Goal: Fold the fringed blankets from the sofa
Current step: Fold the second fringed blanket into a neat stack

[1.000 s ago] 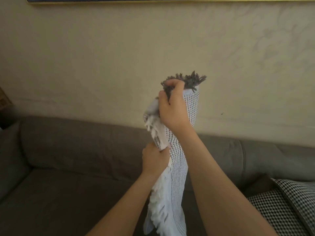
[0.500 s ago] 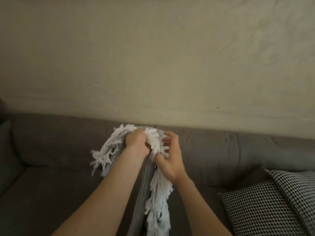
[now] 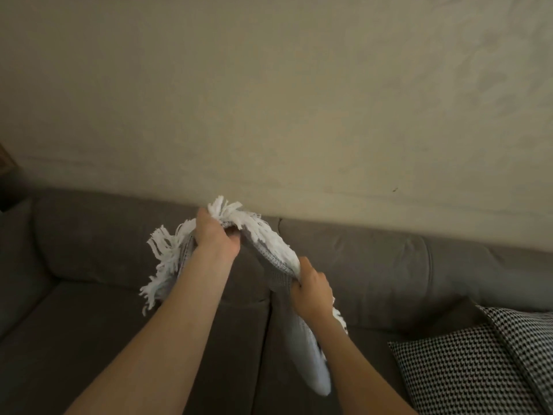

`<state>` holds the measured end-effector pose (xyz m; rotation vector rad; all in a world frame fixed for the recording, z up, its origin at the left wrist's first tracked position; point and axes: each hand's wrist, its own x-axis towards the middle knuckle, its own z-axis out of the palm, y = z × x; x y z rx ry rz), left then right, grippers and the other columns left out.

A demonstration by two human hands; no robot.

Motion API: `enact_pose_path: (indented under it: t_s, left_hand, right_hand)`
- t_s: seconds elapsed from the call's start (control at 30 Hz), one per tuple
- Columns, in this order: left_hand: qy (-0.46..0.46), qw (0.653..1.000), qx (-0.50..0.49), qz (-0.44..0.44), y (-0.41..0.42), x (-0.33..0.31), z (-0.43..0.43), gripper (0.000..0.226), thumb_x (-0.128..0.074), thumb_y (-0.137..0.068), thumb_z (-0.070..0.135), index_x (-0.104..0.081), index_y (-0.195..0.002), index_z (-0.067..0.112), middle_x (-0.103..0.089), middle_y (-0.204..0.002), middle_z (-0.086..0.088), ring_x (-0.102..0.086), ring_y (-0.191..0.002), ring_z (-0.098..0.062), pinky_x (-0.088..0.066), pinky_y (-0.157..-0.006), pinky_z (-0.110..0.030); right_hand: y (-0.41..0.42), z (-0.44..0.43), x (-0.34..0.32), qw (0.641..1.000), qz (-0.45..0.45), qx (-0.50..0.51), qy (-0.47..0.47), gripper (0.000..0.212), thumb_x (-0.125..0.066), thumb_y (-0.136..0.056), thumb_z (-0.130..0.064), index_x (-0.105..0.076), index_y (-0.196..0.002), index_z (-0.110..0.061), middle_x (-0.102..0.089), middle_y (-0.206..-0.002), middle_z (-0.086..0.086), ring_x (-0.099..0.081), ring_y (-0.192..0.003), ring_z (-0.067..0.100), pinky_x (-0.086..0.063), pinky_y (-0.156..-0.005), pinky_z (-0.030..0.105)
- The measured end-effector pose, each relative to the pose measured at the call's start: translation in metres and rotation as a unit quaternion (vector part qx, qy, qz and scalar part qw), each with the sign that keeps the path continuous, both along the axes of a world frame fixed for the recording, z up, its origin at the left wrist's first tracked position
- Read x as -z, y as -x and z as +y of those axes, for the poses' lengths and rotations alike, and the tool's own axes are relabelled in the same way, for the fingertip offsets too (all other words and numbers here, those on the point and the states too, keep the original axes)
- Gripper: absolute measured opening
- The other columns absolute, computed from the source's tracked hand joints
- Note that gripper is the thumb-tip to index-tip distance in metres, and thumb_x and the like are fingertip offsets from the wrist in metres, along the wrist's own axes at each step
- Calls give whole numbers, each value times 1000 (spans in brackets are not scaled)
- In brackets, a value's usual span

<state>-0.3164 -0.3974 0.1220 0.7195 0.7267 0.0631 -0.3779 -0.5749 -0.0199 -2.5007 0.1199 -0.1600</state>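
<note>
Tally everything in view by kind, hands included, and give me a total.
Fringed blanket: 1
Hands gripping it: 2, left hand and right hand
Grey sofa: 1
Houndstooth cushions: 2
Total: 6

My blanket (image 3: 276,260) is woven cloth with a soft yarn fringe; sofa (image 3: 89,241) matt grey fabric; cushion (image 3: 466,375) checked weave, lower right.

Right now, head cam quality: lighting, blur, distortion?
Head view: dim, warm, even light, no glare; wide-angle curve bends the sofa back; blanket fringe looks soft, mildly blurred near the left hand and right hand; checked cushion pattern reads sharp.
</note>
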Motion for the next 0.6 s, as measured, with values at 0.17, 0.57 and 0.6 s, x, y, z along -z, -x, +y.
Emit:
enact_pose_path:
  t_s: [0.17,0.57,0.6]
  left_hand:
    - [-135,959,229,98,26,43,-22,56,-59,-93,67,-70,-114,17,-73,-108,-12,-69,-96,-32,-49,-68,-37]
    - [-674,630,362,-135,41,113,-26,78,-79,-85,19,-38,-148,37,-30,-141,9,-67,-95,-22,-60,-87,-43]
    - [-645,653,372,-137,38,112,-25,63,-77,-88,16,-45,-139,35,-41,-139,9,-73,-87,-24,-64,-77,-47]
  right_hand:
    - [-22,4,-18,992,-109,-52,-42,46,-49,-83,-10,-63,-125,-21,-75,-104,7,-68,-93,35,-50,-66,40]
    - [-49,7,-19,974,-140,-175,40,28,-64,-91,-17,-68,-118,-22,-75,-97,2,-69,-83,29,-44,-60,36]
    - [-48,4,-20,974,-136,-177,31,27,-64,-92,-18,-68,-118,-21,-75,-94,2,-69,-80,28,-46,-60,37]
